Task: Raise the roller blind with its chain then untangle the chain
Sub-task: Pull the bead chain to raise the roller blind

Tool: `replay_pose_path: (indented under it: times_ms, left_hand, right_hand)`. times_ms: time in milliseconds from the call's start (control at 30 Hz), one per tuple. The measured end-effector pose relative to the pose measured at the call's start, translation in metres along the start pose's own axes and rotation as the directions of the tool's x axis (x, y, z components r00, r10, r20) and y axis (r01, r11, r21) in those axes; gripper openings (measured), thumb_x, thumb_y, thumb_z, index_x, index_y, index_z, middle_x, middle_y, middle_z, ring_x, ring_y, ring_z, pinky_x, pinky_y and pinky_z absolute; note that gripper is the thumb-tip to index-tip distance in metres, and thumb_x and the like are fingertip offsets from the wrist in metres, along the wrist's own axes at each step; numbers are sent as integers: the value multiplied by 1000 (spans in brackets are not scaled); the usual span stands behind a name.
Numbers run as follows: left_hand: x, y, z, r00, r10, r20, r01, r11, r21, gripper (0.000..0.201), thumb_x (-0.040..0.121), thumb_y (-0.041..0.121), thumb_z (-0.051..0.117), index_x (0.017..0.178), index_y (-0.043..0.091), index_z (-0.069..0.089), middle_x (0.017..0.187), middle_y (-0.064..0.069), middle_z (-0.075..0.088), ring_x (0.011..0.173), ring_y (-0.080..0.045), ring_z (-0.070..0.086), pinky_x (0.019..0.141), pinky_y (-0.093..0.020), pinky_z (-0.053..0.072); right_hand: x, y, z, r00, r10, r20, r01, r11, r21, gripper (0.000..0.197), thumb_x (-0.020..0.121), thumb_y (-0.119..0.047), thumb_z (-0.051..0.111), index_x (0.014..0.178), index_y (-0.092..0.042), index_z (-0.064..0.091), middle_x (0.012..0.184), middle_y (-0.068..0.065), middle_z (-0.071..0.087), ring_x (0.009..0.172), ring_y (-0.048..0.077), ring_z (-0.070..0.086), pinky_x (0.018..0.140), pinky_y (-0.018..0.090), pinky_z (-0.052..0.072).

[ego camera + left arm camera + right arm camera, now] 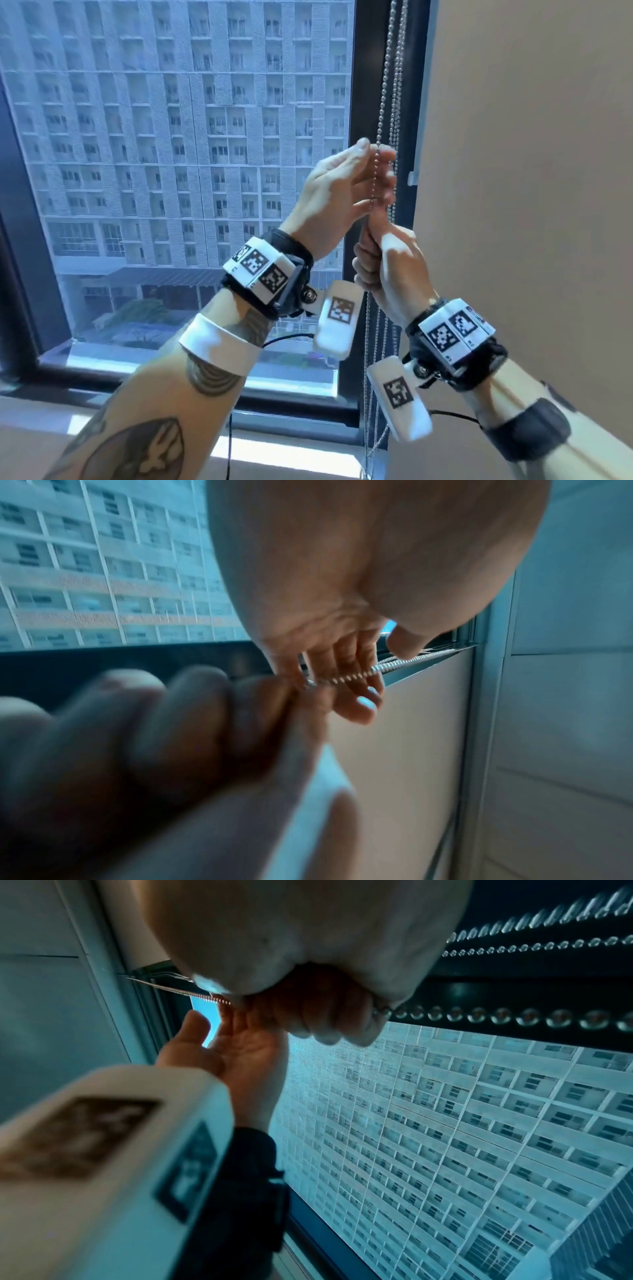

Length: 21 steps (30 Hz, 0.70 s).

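A silver ball chain (383,102) hangs in several strands along the dark right-hand edge of the window, beside a beige wall. The strands run close together from the top of the head view down to the sill, some crossing one another lower down. One strand stands slightly left of the rest and passes between two hands at mid-height. The wrist views show its round metal beads strung in a line. The roller blind itself is not clearly visible.

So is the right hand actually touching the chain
Touching. The right wrist view shows the right hand with fingers curled round the chain, which runs out of the fist.
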<state>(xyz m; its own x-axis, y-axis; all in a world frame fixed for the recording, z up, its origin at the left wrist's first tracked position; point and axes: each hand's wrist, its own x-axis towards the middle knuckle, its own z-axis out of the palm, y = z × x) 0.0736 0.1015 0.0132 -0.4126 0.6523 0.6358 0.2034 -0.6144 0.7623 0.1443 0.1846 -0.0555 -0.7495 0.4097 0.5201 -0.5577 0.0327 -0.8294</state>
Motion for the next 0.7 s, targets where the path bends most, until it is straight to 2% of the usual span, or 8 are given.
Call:
replay_pose_path:
  times_ms: [67, 133, 167, 233, 300, 433, 533, 700]
  left_hand:
    - [5, 9, 12, 1000, -16, -4, 16, 999, -36, 36, 112, 30, 40, 101, 6, 64, 66, -2, 49, 53, -14, 40, 56, -30, 29]
    - [7, 13, 18, 999, -16, -32, 15, 999, -39, 39, 112, 35, 36, 91, 10, 59, 60, 4, 34, 45, -9, 25, 49, -27, 17]
    - [6, 13, 18, 999, 0, -55, -2, 1000, -29, 41, 113, 36, 34, 85, 14, 55, 57, 6, 32, 42, -7, 22, 44, -22, 17]
    - [4, 13, 17, 993, 56, -105, -55, 998, 11, 44, 113, 39, 30, 77, 19, 46, 52, 10, 30, 38, -6, 18, 36, -17, 17]
    - [1, 13, 15, 985, 96, -141, -88, 994, 61, 45, 112, 41, 29, 73, 21, 40, 51, 9, 26, 37, -6, 14, 37, -16, 12]
    - [-7, 7, 9, 979, 103, -174, -87, 992, 95, 46, 112, 42, 27, 72, 21, 38, 51, 8, 22, 39, -8, 11, 41, -21, 6]
    - [-14, 4, 5, 980, 90, -177, -75, 993, 93, 47, 112, 42, 27, 71, 21, 36, 52, 8, 21, 43, -11, 6, 41, -20, 5]
    - [-22, 8, 7, 983, 99, -157, -83, 991, 108, 46, 112, 40, 27, 71, 21, 35, 53, 7, 20, 44, -12, 6, 40, -22, 6]
  right_hand:
    - [-1, 1, -4, 1000, 22, 22, -20, 996, -87, 55, 109, -43, 47, 60, -20, 33, 57, 2, 25, 51, 18, 15, 48, 31, 13]
    - [-4, 3, -12, 999, 18, 46, -10, 987, -162, 55, 107, -41, 49, 57, -17, 55, 60, 5, 46, 50, 15, 40, 50, 25, 33]
    - [-5, 5, -17, 998, 8, 60, 3, 981, -194, 52, 103, -42, 51, 59, -19, 63, 65, 4, 58, 57, 15, 53, 58, 26, 43]
    - [-9, 7, -27, 999, -16, 36, 24, 971, -237, 44, 96, -42, 51, 66, -17, 72, 78, 6, 72, 77, 19, 67, 74, 36, 48]
    - [-11, 9, -37, 996, -75, -52, 60, 967, -246, 40, 93, -36, 52, 70, -11, 73, 80, 9, 73, 82, 24, 69, 76, 37, 48]
    - [-10, 10, -48, 955, -213, -207, 146, 943, -299, 32, 87, -28, 59, 69, -4, 69, 73, 13, 69, 74, 21, 64, 72, 34, 49]
    - [-8, 10, -53, 922, -279, -267, 175, 918, -356, 36, 82, -27, 60, 71, 7, 64, 72, 15, 65, 73, 21, 60, 74, 35, 50]
    - [-2, 12, -57, 906, -281, -316, 151, 913, -378, 34, 77, -29, 63, 68, 3, 63, 73, 10, 63, 75, 21, 57, 75, 38, 49]
